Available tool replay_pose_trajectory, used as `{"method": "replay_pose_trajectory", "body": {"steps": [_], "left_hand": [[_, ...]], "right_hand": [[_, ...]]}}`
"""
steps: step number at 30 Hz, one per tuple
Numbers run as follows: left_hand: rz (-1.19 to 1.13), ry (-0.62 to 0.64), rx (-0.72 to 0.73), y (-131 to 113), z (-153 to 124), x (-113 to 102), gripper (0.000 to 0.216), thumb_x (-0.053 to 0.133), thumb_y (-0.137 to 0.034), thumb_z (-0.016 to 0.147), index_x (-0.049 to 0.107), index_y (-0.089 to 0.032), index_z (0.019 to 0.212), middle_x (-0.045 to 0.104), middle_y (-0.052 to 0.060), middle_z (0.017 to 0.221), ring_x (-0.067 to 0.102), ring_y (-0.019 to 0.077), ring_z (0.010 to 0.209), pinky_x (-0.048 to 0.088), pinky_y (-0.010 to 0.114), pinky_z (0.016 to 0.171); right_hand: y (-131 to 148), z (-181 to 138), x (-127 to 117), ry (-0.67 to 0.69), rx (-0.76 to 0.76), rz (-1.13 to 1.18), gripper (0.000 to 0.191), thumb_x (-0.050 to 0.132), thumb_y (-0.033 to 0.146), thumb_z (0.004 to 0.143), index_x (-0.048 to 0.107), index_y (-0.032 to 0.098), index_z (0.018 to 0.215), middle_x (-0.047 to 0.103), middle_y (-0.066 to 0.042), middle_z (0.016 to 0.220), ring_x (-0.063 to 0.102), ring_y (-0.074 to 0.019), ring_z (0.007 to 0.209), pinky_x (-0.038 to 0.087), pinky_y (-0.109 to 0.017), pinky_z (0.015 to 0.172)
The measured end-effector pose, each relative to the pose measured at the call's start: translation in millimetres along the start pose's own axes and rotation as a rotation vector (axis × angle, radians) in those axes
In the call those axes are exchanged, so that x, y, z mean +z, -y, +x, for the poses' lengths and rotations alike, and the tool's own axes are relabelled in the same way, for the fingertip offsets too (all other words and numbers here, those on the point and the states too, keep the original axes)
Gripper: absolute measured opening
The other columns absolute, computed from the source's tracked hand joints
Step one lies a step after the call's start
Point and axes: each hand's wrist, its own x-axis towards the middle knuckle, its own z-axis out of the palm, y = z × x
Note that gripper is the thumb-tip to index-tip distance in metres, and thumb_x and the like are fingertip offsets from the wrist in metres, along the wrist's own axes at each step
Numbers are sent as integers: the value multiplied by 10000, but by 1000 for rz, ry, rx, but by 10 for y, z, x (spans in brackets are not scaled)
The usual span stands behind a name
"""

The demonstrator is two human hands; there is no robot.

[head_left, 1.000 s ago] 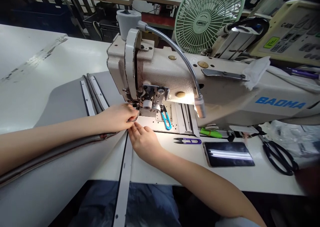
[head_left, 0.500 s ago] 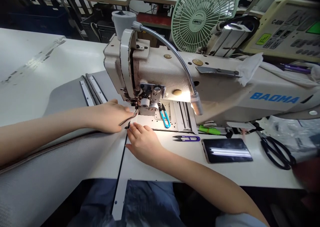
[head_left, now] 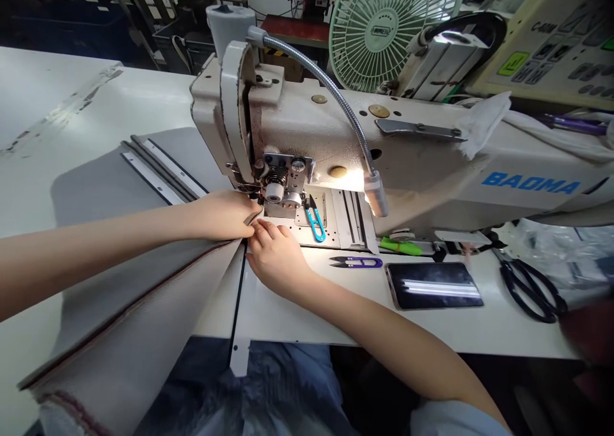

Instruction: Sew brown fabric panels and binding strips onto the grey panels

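Nearest, a flat white strip with a black edge [head_left: 239,356] pokes over the front of the white table [head_left: 480,334]. Left of it, a grey fabric panel with dark-red edging [head_left: 158,314] slopes up toward the needle, where the left hand [head_left: 225,215] pinches its edge. Touching that hand is the right hand [head_left: 275,257], fingers close together; I can't tell whether they grip anything. Purple-handled snips [head_left: 364,263] lie to its right. Beyond stands the beige metal sewing machine [head_left: 432,174], then a pale green round fan [head_left: 381,30].
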Motion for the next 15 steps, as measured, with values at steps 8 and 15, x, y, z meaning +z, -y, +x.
{"method": "replay_pose_trajectory", "body": {"steps": [8, 15], "left_hand": [[-72, -23, -114, 17, 71, 108, 136, 553, -187, 713, 434, -199, 647, 484, -4, 537, 410, 145, 520, 287, 288, 532], [-120, -164, -96, 31, 8, 365, 31, 491, -207, 752, 459, -207, 751, 601, 30, 738, 544, 191, 669, 331, 303, 588]], "right_hand": [[206, 161, -68, 186, -14, 306, 438, 643, 524, 894, 633, 182, 1167, 605, -134, 1159, 493, -306, 1149, 441, -467, 926], [100, -196, -84, 17, -7, 243, 407, 585, 293, 953, 591, 98, 1310, 587, -182, 1358, 470, -303, 1279, 435, -449, 990]]}}
